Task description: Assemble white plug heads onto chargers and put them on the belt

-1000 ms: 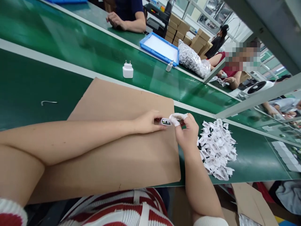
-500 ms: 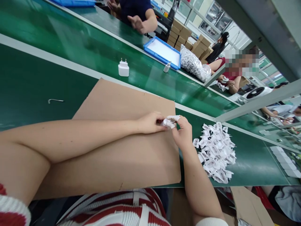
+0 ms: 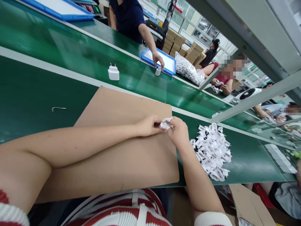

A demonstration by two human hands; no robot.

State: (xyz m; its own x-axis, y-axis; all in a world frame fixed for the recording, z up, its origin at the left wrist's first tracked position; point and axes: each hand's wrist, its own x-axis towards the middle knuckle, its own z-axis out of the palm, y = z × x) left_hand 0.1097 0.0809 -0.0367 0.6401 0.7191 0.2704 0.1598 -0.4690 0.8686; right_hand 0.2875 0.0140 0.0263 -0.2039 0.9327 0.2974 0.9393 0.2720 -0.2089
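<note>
Over the right part of a cardboard sheet (image 3: 113, 160), my two hands meet around a small white plastic part (image 3: 165, 125). My left hand (image 3: 148, 125) grips its left side between thumb and fingers. My right hand (image 3: 179, 130), with white coverings on its fingertips, is closed on the part from the right. The fingers hide much of the part, so its exact kind is unclear. To the right of my right forearm lies a heap of white plug housings (image 3: 213, 150) on the green bench.
Beyond the cardboard, a white charger plug (image 3: 113, 72) stands on the green belt (image 3: 77, 59). A co-worker's hand (image 3: 158, 59) holds another charger plug (image 3: 158, 71) beside a blue tray (image 3: 147, 56). A bent metal hex key (image 3: 58, 108) lies left. A metal post (image 3: 254, 97) rises right.
My fingers have shifted on the white part, the right ones curling closer around it. Across the belt, the co-worker has reached out and taken hold of the charger plug by the tray.
</note>
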